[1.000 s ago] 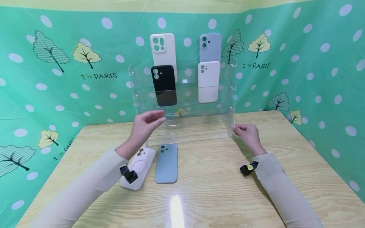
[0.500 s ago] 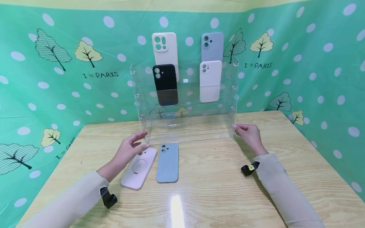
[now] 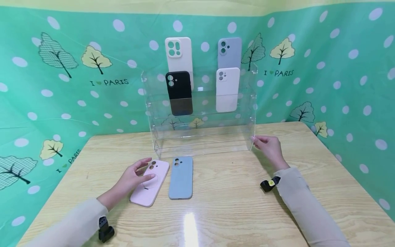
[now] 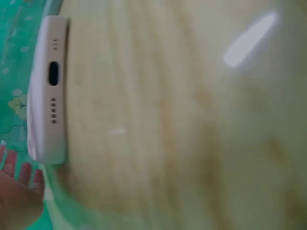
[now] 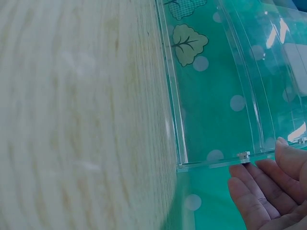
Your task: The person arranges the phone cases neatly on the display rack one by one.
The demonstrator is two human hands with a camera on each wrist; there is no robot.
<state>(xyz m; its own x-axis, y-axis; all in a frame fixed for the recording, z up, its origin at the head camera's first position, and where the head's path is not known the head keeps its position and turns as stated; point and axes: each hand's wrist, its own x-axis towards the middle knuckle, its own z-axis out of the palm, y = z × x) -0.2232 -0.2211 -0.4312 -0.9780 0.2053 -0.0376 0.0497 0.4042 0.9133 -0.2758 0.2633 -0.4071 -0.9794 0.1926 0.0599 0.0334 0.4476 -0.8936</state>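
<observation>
A pale pink phone case (image 3: 148, 195) with a ring outline on its back lies slanted on the table. My left hand (image 3: 131, 177) reaches over its left side, thumb above the ring and fingers near the camera cutouts. In the left wrist view that hand's loosely spread fingers show beside the case's end with the port slot (image 4: 55, 143). To the right lies a blue-grey phone case (image 3: 181, 181). My right hand (image 3: 269, 150) holds the lower right side panel of a clear acrylic display stand (image 3: 203, 149) between thumb and fingers, at the panel's edge in the right wrist view.
On the stand's upper tiers lean a white case (image 3: 182, 63), a black case (image 3: 179, 85), a light blue case (image 3: 229, 55) and another white case (image 3: 227, 85). A green patterned cloth (image 3: 123, 103) hangs behind the wooden table (image 3: 234, 199).
My left hand has come down and left from in front of the stand's lower tiers to the pink phone case. My right hand stays at the stand's side panel.
</observation>
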